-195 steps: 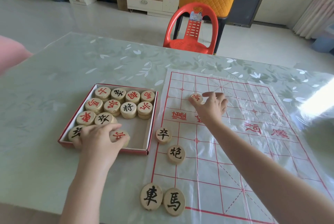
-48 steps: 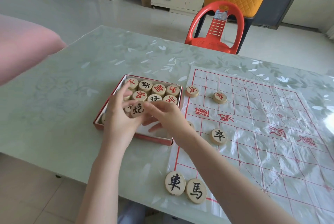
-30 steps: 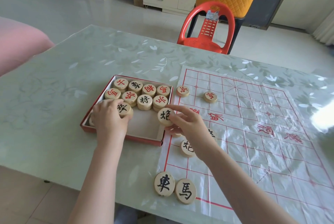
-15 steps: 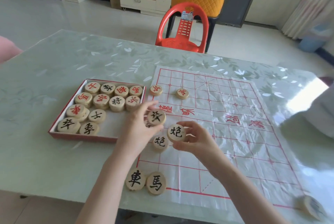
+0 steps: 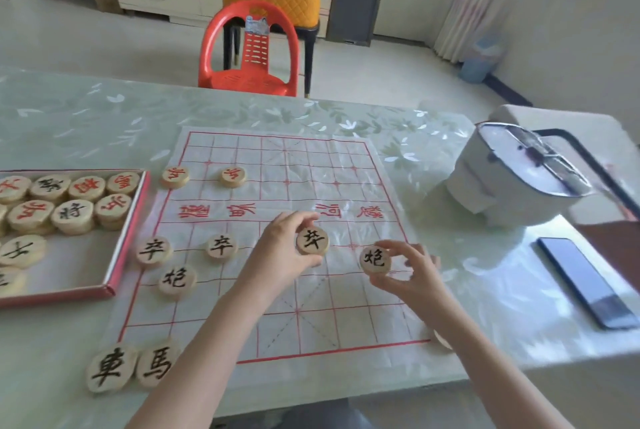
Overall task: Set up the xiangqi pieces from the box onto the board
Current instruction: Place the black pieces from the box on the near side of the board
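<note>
**Both hands over board, one piece each**

Left hand (image 5: 277, 255): thumb and fingers pinch a black soldier (image 5: 312, 241) by its rim, face tilted toward the camera. It sits over the board (image 5: 311, 165) at mid-width, on the near side of the river text. Cannot tell whether it touches the sheet.

Right hand (image 5: 412, 272): pinches a black cannon (image 5: 375, 260) the same way, just right of the soldier and near the board's right edge. Contact with the sheet is likewise unclear.

Lying on the board:
- Far left: two red soldiers (image 5: 233, 175).
- Near left: two black soldiers (image 5: 220, 245) in one row.
- Just nearer than those: a second cannon (image 5: 176, 279).
- Near-left corner: chariot (image 5: 110, 368) and horse (image 5: 157, 364), side by side and touching.

Box (image 5: 128, 227): just beside the board's left edge. It holds the remaining pieces (image 5: 72, 215), red and black, some stacked.

Table (image 5: 86, 123): a white pot (image 5: 519, 179) stands right of the board. A phone (image 5: 588, 283) lies flat nearer, at right. A red chair (image 5: 249, 47) stands beyond the far edge
</note>
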